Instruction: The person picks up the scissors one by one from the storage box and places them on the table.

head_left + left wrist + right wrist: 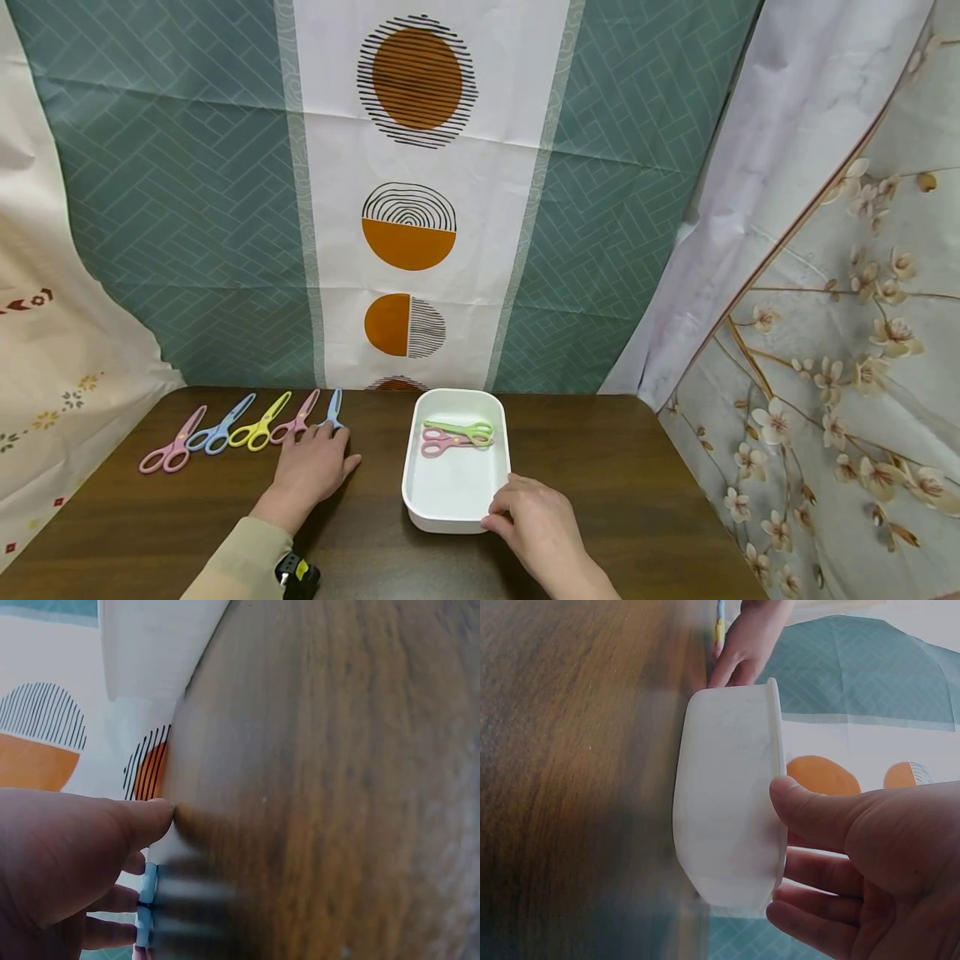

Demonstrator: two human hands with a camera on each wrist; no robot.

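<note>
My left hand (311, 467) reaches to the right end of a row of scissors. Its fingers touch the handles of blue scissors (333, 407), partly hidden under them, and the thumb stands apart on the table side. Pink scissors (302, 414) lie just left of these. With thumb and fingers my right hand (536, 523) holds the near right corner of a white plastic box (450, 500), also seen from the side in the right wrist view. Inside the box, green scissors (472, 431) lie over pink scissors (438, 443) toward its far end.
Further left in the row lie yellow scissors (258, 429), blue scissors (217, 433) and pink scissors (174, 447). Everything stands on a dark wooden table (600, 450). A patterned curtain (630, 208) hangs behind its far edge, and a floral cloth (847, 400) hangs at the right.
</note>
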